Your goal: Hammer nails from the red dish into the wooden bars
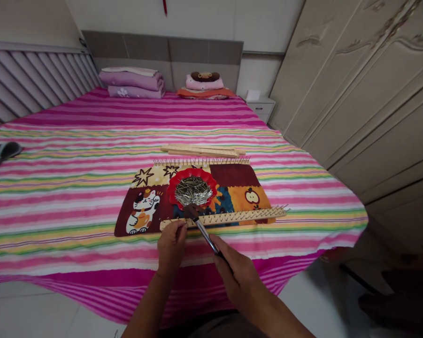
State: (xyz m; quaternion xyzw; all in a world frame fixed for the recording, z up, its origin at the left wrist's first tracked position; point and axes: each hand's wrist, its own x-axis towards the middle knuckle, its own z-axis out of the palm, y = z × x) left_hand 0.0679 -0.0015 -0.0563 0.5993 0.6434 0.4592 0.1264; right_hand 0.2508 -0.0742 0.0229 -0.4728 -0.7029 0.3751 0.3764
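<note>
My right hand [237, 270] is wrapped round the dark grip of a hammer [207, 237]. The hammer's head lies over a light wooden strip [228, 218] with a row of nails standing in it. At the near edge of that strip, toward its left end, my left hand [172, 245] is closed with the fingertips on the wood; whether a nail is also between them is hidden. Just beyond the hammer head, a red scalloped bowl [172, 180] holds many loose nails [193, 190]. Under the bowl and strip lies a patterned mat [232, 174] with a cat picture.
A second nailed strip [200, 162] lies along the mat's far edge, with bare wooden strips [200, 150] behind it. Everything rests on a striped bed cover [73, 178]. Folded bedding [134, 83] is by the headboard; a wardrobe [355, 84] stands to the right.
</note>
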